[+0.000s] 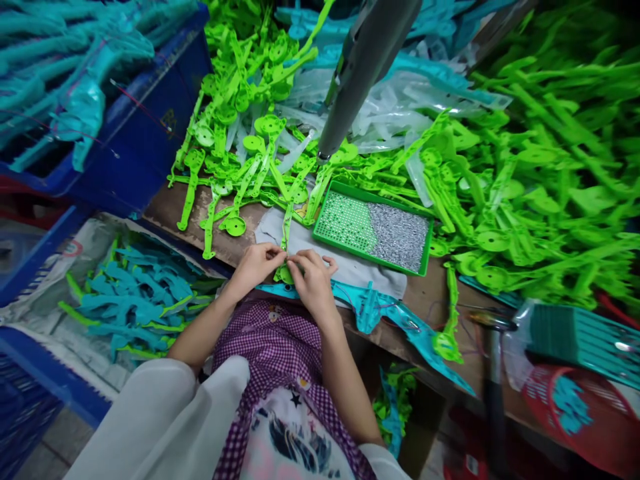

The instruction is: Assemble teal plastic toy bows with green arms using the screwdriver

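Observation:
My left hand (256, 264) and my right hand (314, 279) meet at the near edge of the workbench, fingers pinched together on a long green plastic part (287, 230) that lies on a grey cloth (350, 267). The part's round end sits between my fingertips. Just right of my hands stands a green tray (324, 220) filled with small silver screws. A grey hanging power screwdriver (356, 73) points down above the cloth, its tip a little beyond the tray.
Heaps of green plastic parts (525, 180) cover the bench behind and right. Teal parts (137, 297) lie in a bag at lower left, and more fill a blue crate (145, 133) upper left. A hammer (493, 347), a teal basket (580, 337) and a red basket (575, 407) sit right.

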The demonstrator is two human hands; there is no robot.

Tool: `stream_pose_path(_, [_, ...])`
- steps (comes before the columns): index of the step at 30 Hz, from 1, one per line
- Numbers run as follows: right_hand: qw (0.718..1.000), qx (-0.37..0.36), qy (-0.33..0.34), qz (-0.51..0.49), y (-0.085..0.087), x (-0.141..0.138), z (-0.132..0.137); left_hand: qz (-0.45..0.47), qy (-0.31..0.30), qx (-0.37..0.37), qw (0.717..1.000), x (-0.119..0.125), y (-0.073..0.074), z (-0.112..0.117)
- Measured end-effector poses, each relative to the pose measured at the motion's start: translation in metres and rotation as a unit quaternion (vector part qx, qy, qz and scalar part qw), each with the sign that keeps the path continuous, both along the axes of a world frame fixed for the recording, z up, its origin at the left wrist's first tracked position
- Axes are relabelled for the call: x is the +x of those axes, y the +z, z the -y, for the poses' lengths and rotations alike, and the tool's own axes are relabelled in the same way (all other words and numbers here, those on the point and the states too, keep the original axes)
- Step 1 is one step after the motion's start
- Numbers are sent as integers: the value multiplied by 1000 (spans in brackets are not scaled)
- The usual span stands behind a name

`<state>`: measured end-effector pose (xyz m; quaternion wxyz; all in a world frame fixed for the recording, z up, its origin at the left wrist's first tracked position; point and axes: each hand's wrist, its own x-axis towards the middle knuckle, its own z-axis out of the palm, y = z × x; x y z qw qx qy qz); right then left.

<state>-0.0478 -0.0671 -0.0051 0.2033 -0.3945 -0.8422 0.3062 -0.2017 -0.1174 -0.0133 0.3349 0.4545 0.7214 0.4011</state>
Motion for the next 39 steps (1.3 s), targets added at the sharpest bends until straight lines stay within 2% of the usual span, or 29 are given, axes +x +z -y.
stream_pose_path(4, [998,1,57,-2,2,9,-2,-53,12,-16,998,4,5,-1])
stream_pose_path(10, [995,20,95,-14,2,12,-4,-134,9,-7,991,10,11,0])
stream_pose_path(15, [994,32,108,-2,2,11,-6,-60,18,2,998,6,6,0])
stream_pose_path(21, [989,78,118,49,2,10,-2,-44,23,11,999,5,1,1])
stream_pose_path(27, [990,110,88,-20,-1,17,-2,-7,37,14,999,6,-2,-1])
stream_pose_path(30, [990,110,80,-40,2,26,-3,-10,24,17,1000,4,4,6])
stream_pose_path(33, [992,99,47,-70,11,39,1,-69,38,59,995,-13,20,15])
stream_pose_path(35, [992,86,7,-96,19,45,5,-163,88,102,977,-36,34,9])
stream_pose_path(37, [991,69,-2,-118,25,43,9,-257,113,125,952,-66,49,-13])
stream_pose_path(39, [990,59,38,-124,28,37,12,-302,101,136,938,-99,62,-48])
